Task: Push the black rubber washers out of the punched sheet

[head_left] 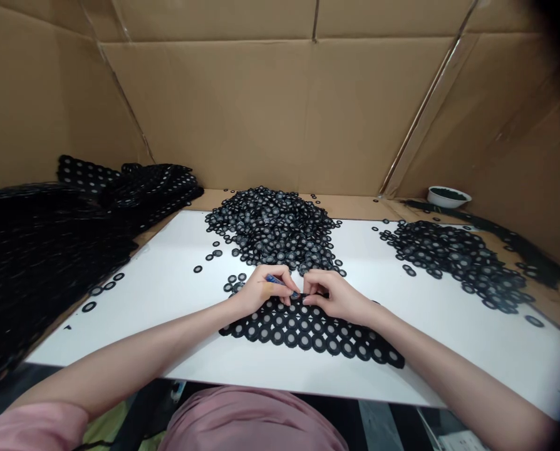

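A black mesh piece made of joined rings (304, 339) lies on the white board, close to its front edge. At its upper edge my left hand (267, 289) is closed round a slim blue tool (275, 280), whose tip points right toward my other hand. My right hand (329, 293) pinches the same upper edge just to the right of that tip. A small gap separates the two hands. Whatever lies between the fingertips is too small to make out. Behind the hands rises a large heap of loose black rings (273, 225).
A second ring heap (453, 257) spreads over the board's right side. Behind it stands a white bowl (448, 196) with dark contents. Black stranded material (40, 250) fills the left, beside scattered rings. Cardboard walls (242, 113) enclose the back and sides.
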Demonstrator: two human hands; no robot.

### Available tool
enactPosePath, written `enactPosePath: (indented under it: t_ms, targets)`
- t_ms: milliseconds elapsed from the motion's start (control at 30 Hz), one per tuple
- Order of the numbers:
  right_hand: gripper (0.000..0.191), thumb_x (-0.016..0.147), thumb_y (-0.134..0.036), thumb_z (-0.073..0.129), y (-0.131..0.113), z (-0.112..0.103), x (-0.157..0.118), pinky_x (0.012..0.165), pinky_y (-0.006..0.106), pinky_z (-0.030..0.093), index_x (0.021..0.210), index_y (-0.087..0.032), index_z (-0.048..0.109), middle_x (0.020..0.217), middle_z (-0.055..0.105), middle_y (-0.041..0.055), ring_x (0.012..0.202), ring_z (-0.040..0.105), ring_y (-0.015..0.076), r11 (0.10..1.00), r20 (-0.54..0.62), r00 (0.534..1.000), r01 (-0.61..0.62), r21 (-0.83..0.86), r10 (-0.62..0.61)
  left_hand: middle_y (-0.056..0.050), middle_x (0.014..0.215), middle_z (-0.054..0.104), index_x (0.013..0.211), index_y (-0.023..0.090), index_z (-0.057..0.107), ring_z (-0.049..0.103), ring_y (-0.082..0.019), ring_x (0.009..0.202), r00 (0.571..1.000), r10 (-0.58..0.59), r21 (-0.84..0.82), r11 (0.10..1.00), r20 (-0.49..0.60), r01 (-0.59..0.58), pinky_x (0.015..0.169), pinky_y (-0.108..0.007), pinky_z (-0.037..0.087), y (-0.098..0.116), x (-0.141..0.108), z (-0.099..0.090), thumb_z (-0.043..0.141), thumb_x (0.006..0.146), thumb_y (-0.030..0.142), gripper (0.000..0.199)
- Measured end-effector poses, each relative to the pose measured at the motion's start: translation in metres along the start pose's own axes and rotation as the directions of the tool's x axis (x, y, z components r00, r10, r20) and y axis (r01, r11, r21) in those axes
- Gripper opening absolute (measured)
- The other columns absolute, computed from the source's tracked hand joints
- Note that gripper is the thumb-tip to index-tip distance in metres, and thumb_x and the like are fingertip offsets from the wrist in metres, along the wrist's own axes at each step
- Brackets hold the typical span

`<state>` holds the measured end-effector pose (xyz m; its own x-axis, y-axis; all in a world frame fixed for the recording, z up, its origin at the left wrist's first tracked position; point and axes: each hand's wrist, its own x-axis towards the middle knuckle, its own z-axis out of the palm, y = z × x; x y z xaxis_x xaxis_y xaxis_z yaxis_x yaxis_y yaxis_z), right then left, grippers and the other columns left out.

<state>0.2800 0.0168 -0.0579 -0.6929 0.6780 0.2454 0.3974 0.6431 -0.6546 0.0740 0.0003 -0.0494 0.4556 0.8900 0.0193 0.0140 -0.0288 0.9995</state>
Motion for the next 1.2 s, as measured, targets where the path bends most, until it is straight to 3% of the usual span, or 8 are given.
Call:
enactPosePath:
  t_ms: [100, 200, 633, 833, 1200]
  targets:
    - [0.017, 0.076, -0.018, 0.069, -0.002, -0.003, -0.002, 0.061, 0.023, 0.035, 0.076, -0.018, 0.052, 0.075, 0.055, -0.0019, 0.068, 0.049, 0.0128, 1.0, 0.004, 1.0, -0.024, -0.017, 0.024, -0.007, 0.076, 0.067, 0.072, 0.008, 0.065, 0.062, -0.013, 0.056, 1.0, 0.011, -0.016, 1.0, -0.019, -0.011, 0.058, -0.023, 0.047, 0.0, -0.001, -0.001, 0.063, 0.066, 0.013, 0.007]
    - [0.03, 0.069, -0.026, 0.077, -0.006, -0.005, -0.004, 0.064, 0.024, 0.037, 0.083, -0.018, 0.052, 0.08, 0.057, -0.0015, 0.071, 0.051, 0.0144, 0.999, 0.037, 0.998, -0.054, -0.006, 0.055, -0.008, 0.077, 0.068, 0.072, 0.008, 0.065, 0.063, -0.013, 0.057, 0.999, 0.026, -0.019, 0.999, -0.037, -0.027, 0.059, -0.023, 0.048, 0.002, -0.002, -0.001, 0.063, 0.067, 0.012, 0.007]
    - [0.028, 0.07, -0.018, 0.075, -0.007, -0.002, -0.005, 0.065, 0.024, 0.037, 0.081, -0.019, 0.049, 0.079, 0.056, -0.0032, 0.071, 0.051, 0.0141, 0.995, 0.043, 0.995, -0.095, 0.006, 0.095, -0.006, 0.074, 0.068, 0.068, 0.009, 0.063, 0.06, -0.011, 0.05, 0.985, 0.136, -0.106, 0.983, -0.104, -0.147, 0.053, -0.022, 0.046, 0.001, -0.008, -0.009, 0.063, 0.067, 0.007, 0.002]
    - [0.032, 0.067, -0.019, 0.078, -0.008, -0.001, -0.006, 0.069, 0.026, 0.037, 0.082, -0.019, 0.05, 0.083, 0.057, -0.0009, 0.078, 0.051, 0.0169, 0.994, -0.009, 0.996, -0.089, -0.07, 0.089, -0.006, 0.077, 0.066, 0.072, 0.009, 0.065, 0.062, -0.013, 0.054, 0.995, 0.1, -0.018, 0.995, -0.014, -0.1, 0.054, -0.022, 0.047, 0.006, -0.015, 0.0, 0.063, 0.07, 0.01, 0.003]
    - [0.026, 0.072, -0.018, 0.072, -0.008, -0.001, -0.008, 0.063, 0.024, 0.036, 0.081, -0.019, 0.048, 0.078, 0.055, -0.0027, 0.07, 0.049, 0.0135, 0.998, 0.031, 0.998, -0.064, 0.006, 0.063, -0.006, 0.078, 0.066, 0.071, 0.009, 0.064, 0.062, -0.012, 0.056, 0.997, 0.072, 0.015, 0.997, -0.035, -0.071, 0.055, -0.022, 0.048, 0.004, -0.015, 0.003, 0.064, 0.069, 0.014, 0.005]
